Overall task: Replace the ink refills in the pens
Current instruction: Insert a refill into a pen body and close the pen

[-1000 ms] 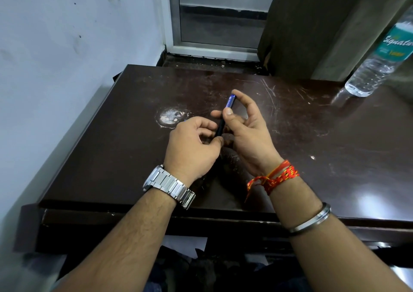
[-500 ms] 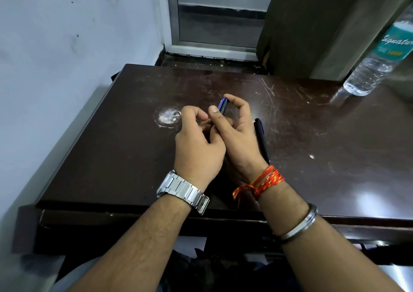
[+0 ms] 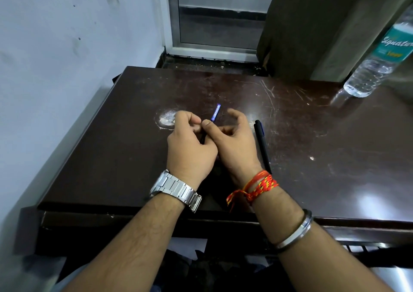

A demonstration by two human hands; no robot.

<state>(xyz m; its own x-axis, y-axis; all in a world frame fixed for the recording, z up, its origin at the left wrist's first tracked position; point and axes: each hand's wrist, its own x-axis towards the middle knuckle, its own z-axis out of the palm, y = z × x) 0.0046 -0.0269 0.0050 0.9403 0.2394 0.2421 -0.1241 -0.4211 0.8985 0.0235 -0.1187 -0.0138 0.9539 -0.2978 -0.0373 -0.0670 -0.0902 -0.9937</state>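
Both hands meet over the middle of the dark brown table (image 3: 111, 153). Between them is a black pen with a blue end (image 3: 215, 112) that sticks up and away from me. My left hand (image 3: 190, 150), with a metal watch on its wrist, pinches the pen's lower part, which is mostly hidden. My right hand (image 3: 232, 144) presses its thumb on the pen just below the blue end, its other fingers curled loosely. A second black pen (image 3: 262, 145) lies flat on the table just right of my right hand.
A clear plastic water bottle (image 3: 380, 54) with a teal label stands at the table's far right corner. A white worn patch (image 3: 166, 118) marks the tabletop left of my hands. A wall runs along the left; a door frame and dark curtain are behind the table.
Both hands shifted slightly left and closer together. The blue end now sticks out further above my fingers. The second pen beside my right hand came into view.
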